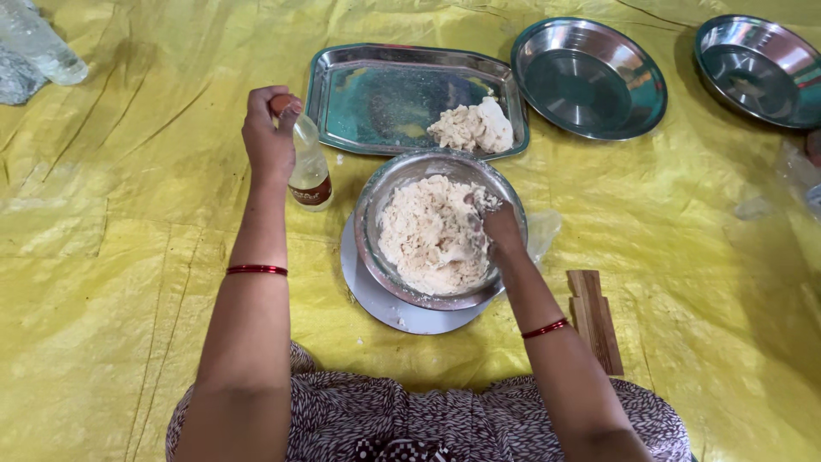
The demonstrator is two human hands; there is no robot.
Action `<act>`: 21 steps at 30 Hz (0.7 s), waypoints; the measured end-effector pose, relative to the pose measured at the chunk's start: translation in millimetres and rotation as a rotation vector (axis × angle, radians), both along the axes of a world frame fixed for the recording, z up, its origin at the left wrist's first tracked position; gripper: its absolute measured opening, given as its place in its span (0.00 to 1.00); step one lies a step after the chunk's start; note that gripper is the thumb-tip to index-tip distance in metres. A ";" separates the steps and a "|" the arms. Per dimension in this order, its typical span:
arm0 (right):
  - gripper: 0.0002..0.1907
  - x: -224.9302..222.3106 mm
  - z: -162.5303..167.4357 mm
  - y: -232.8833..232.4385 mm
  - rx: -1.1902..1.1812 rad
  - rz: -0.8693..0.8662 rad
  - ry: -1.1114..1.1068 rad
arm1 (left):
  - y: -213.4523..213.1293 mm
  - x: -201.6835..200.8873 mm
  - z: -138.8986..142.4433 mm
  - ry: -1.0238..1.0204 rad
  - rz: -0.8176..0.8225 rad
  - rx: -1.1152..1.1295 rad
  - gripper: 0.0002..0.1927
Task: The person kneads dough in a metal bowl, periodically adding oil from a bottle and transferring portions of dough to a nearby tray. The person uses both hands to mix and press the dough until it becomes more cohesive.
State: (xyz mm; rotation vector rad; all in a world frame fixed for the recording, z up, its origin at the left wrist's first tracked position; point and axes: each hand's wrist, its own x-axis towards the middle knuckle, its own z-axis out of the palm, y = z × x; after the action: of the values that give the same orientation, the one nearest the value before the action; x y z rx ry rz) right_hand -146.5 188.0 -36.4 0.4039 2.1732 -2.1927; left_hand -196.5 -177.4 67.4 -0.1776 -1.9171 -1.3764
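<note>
Crumbly, pale dough (432, 233) filled most of a steel bowl (374, 205) that sat on a round flat plate (376, 299) near the person's lap, and by its look the mixing was only partway done: the mass was loose and shaggy, not yet gathered into a smooth ball. The right hand (500, 229) was sunk into the right side of the dough, its fingers buried, so I could not tell whether they were spread or curled. The left hand (269, 133) was raised just left of the bowl with its fingers clamped round the reddish cap of a small clear bottle (310, 167), which stood upright on the sheet and held a pale liquid low down. Just beyond the bowl lay a rectangular steel tray (376, 94), dusted with flour, with a separate lump of similar dough (473, 127) in its near right corner, which suggested one portion was already set aside while the rest remained to be worked. Two round steel plates (590, 77) (757, 68) lay further right, both bare inside. A small wooden piece (596, 318) rested right of the bowl. Everything sat on a crinkled yellow plastic sheet (111, 257) spread over the floor, with a clear plastic bottle (38, 43) at the far left corner; nothing else of the room showed.
</note>
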 end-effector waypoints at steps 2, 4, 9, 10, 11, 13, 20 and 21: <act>0.14 -0.4 -9.2 -5.9 -0.253 -0.063 -0.031 | 3.2 -2.0 -0.4 0.075 0.018 0.049 0.16; 0.16 0.5 -14.6 -13.2 -0.611 -0.134 -0.084 | 6.9 -2.8 1.4 0.089 0.081 0.082 0.18; 0.16 0.4 -17.4 -17.5 -0.474 -0.347 -0.077 | 24.3 -3.7 13.2 -0.070 0.301 0.078 0.15; 0.17 0.6 -17.6 -16.5 -0.443 -0.377 -0.070 | 25.1 -5.2 15.8 0.009 0.259 0.174 0.13; 0.15 0.4 -18.1 -15.0 -0.433 -0.385 -0.105 | 22.7 -7.2 17.9 0.088 0.220 0.270 0.11; 0.15 -0.1 -17.1 -11.5 -0.412 -0.400 -0.175 | 13.7 -10.9 15.2 0.149 0.195 0.580 0.09; 0.12 9.0 22.9 0.0 -0.418 -0.034 -0.136 | -49.3 31.1 -70.0 -0.428 0.879 -0.023 0.15; 0.12 10.4 27.5 1.9 -0.335 0.005 -0.102 | -51.3 42.3 -85.1 -0.510 0.882 -0.213 0.14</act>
State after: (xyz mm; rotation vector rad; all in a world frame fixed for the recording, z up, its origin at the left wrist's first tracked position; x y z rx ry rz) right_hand -136.1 189.9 -8.9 0.4793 1.7103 -2.4129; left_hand -154.2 -228.7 -17.7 0.8965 -2.1263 -0.6393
